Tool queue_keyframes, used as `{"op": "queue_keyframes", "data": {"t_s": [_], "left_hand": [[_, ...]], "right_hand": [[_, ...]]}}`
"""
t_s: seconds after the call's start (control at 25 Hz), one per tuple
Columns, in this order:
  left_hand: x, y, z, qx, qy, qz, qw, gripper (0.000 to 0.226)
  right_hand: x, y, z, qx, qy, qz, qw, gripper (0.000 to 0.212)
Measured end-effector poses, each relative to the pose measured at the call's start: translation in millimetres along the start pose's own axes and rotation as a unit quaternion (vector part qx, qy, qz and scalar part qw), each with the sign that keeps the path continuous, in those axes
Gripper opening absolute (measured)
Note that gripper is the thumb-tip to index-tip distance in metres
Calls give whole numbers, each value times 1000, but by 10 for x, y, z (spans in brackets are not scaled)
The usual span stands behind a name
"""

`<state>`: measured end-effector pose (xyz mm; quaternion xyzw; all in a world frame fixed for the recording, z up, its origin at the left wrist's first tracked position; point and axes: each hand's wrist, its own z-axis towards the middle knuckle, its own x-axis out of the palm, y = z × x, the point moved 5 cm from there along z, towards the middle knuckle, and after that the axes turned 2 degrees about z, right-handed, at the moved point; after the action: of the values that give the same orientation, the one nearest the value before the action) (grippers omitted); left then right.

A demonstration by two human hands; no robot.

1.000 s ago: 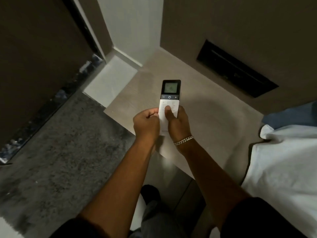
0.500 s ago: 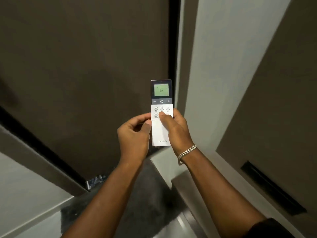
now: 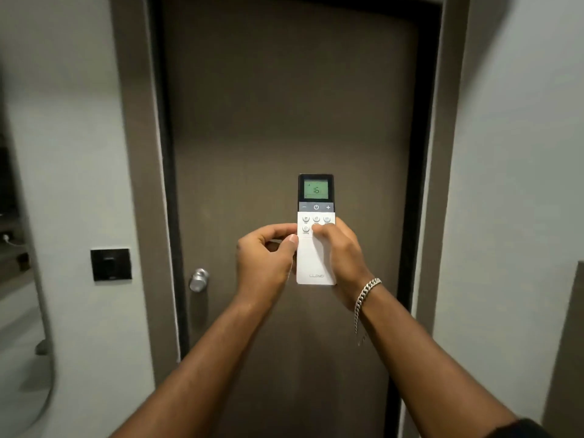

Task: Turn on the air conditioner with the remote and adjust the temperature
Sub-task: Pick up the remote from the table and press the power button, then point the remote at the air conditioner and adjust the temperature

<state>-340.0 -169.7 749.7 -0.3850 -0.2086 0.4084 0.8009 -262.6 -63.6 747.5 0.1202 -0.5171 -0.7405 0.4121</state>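
Straight ahead is a big brown door [image 3: 284, 105] with gray walls on both sides. Left of it is a black switch [image 3: 111, 264], and a round silver knob [image 3: 199, 279] sits on the door. I hold the white remote [image 3: 316, 248] upright in front of the door. My right hand [image 3: 343, 254] wraps its side, thumb on a small button. My left hand [image 3: 265, 257] pinches its left edge. My right wrist has a silver bracelet [image 3: 366, 292]. The green screen [image 3: 315, 189] says 16 (nice and bright).
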Motion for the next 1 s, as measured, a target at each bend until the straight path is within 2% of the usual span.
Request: {"op": "queue_keyframes", "data": {"t_s": [0.12, 0.24, 0.36, 0.56, 0.68, 0.84, 1.0], "left_hand": [[-226, -469, 256, 46, 9, 55, 997, 16], [-427, -771, 457, 101, 1, 178, 979, 28], [-623, -999, 648, 158, -16, 288, 944, 37], [-907, -1381, 984, 221, -42, 379, 897, 49], [-1021, -1813, 1202, 277, -73, 452, 845, 61], [-1177, -2395, 1476, 291, -126, 531, 786, 69], [-1184, -2668, 1639, 284, -128, 580, 753, 73]], "right_hand": [[303, 484, 122, -11, 39, 28, 999, 13], [442, 852, 233, -15, 65, 14, 998, 15], [470, 1179, 353, -28, 57, 11, 998, 21], [552, 1773, 577, -19, 72, 5, 997, 28], [672, 2342, 704, -23, 90, -3, 996, 29], [830, 2910, 791, -23, 100, -40, 994, 34], [943, 3064, 832, -27, 103, -54, 993, 34]]}}
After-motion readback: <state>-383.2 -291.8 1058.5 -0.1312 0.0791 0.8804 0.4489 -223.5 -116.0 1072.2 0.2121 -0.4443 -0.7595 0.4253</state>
